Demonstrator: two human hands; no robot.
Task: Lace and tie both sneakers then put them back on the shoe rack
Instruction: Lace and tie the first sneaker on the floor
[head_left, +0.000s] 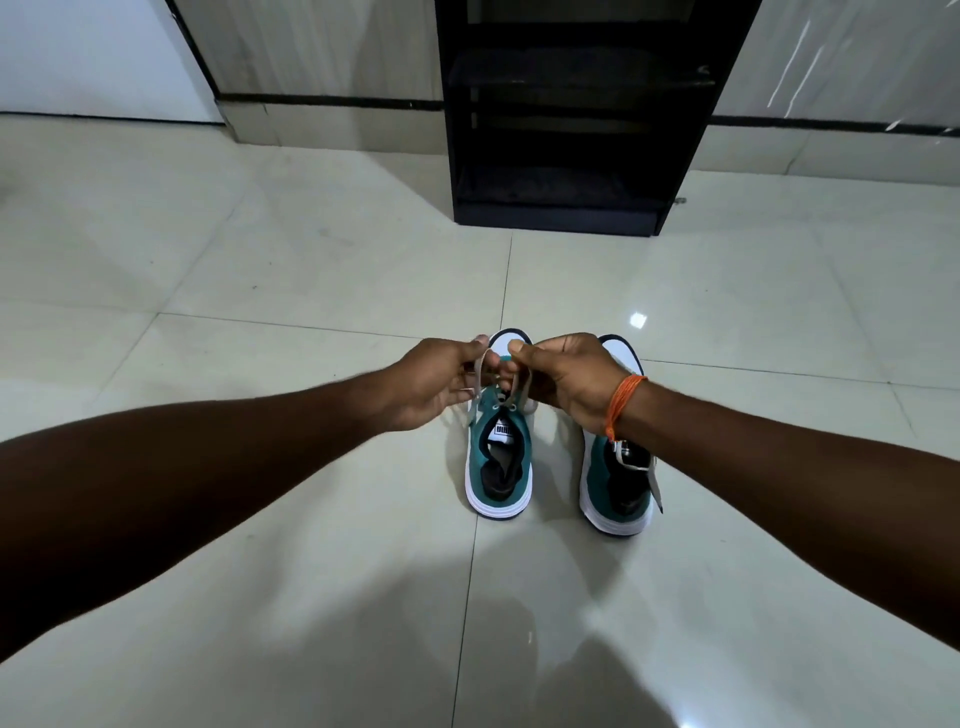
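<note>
your left hand and right hand each have their grip pinched shut on a strand of the pale grey flat lace, drawn up over the left teal-and-white sneaker, which stands on the glossy cream tile floor. if one pinch loosens, the knot will likely go slack; pull unevenly and the light shoe may tip or slide. the right teal-and-white sneaker, just beside it, looks untied, and the black shoe rack waits well apart.

We cannot see the right sneaker forepart under the right hand; shoe rack top cropped.
</note>
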